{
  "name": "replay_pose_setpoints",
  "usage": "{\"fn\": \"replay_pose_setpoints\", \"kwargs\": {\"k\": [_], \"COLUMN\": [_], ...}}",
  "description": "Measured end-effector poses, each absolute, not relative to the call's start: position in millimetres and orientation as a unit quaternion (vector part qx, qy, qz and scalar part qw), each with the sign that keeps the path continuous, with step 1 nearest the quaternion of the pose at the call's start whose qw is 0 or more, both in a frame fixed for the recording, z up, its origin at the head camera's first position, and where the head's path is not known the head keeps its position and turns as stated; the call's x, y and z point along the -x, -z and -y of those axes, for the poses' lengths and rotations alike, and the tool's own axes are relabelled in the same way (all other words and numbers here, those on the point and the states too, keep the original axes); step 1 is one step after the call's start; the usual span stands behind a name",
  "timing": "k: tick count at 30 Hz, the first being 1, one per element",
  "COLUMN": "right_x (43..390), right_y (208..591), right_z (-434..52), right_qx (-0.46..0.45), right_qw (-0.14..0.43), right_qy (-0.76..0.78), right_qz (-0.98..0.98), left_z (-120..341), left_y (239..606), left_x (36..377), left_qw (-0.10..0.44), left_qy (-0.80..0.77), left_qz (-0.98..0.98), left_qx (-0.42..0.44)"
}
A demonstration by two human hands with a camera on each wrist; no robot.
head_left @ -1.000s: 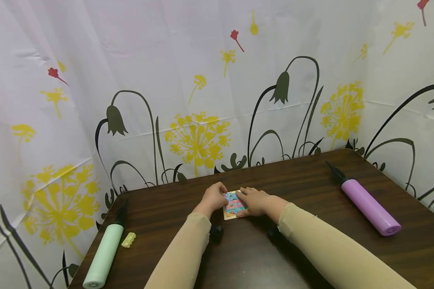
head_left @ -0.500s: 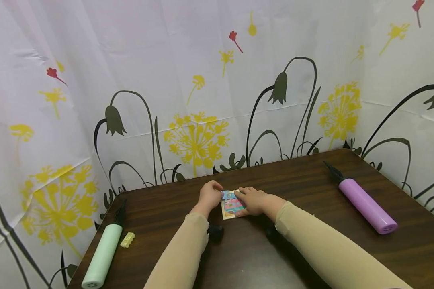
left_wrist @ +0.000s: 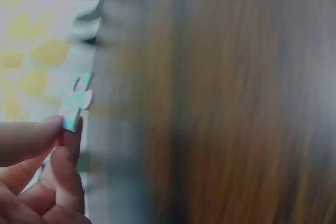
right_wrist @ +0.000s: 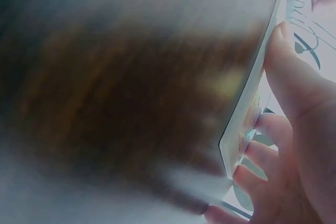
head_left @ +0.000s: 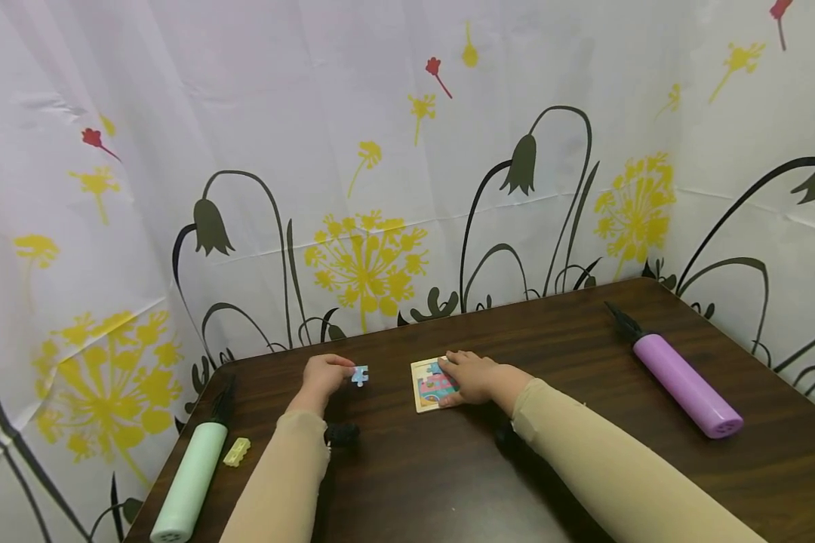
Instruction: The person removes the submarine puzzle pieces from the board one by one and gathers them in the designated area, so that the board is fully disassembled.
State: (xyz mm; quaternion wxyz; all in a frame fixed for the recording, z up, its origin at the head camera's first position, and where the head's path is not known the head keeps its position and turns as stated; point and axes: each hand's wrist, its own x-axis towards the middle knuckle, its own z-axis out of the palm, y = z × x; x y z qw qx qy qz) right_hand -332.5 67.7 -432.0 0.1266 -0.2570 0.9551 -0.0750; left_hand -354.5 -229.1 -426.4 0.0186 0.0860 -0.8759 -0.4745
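Note:
A small blue jigsaw piece [head_left: 360, 375] is pinched between the thumb and fingertip of my left hand [head_left: 322, 379], to the left of the puzzle board. In the left wrist view the jigsaw piece [left_wrist: 76, 102] juts up from the fingertips. My right hand [head_left: 478, 377] rests with spread fingers over the right side of the framed puzzle board [head_left: 422, 403]. Blue, pink and orange pieces show inside its pale frame, with a bare patch at the upper left. The hand hides its right part. In the right wrist view fingers press the board [right_wrist: 244, 114].
A green hand pump [head_left: 190, 483] lies at the table's left, a small yellow block [head_left: 237, 452] beside it. On the right lies a purple hand pump [head_left: 686, 385]. A flower-printed curtain [head_left: 380, 113] hangs behind the dark wooden table [head_left: 448, 483].
My left hand has lifted the jigsaw piece out of the board's upper left and carried it leftward. My right hand stays on the board.

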Motion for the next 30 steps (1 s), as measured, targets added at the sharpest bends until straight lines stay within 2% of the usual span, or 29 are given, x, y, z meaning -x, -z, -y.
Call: {"fn": "replay_pose_setpoints", "kwargs": {"k": [6, 11, 22, 30], "right_x": [333, 334, 332, 334], "right_y": [433, 433, 432, 434], "right_z": [-67, -67, -66, -67], "right_qx": [0.258, 0.257, 0.255, 0.251], "right_qw": [0.129, 0.130, 0.134, 0.129], "right_qy": [0.068, 0.063, 0.068, 0.059], "right_qz": [-0.955, -0.955, -0.955, -0.958], "left_z": [283, 304, 304, 286], "left_y": [424, 427, 427, 422], "left_x": [344, 339, 335, 339], "left_qw": [-0.016, -0.026, -0.011, 0.023], "left_qy": [0.441, 0.434, 0.350, 0.351], "left_qz": [0.892, 0.893, 0.929, 0.930], "left_qx": [-0.101, -0.119, -0.118, -0.104]}}
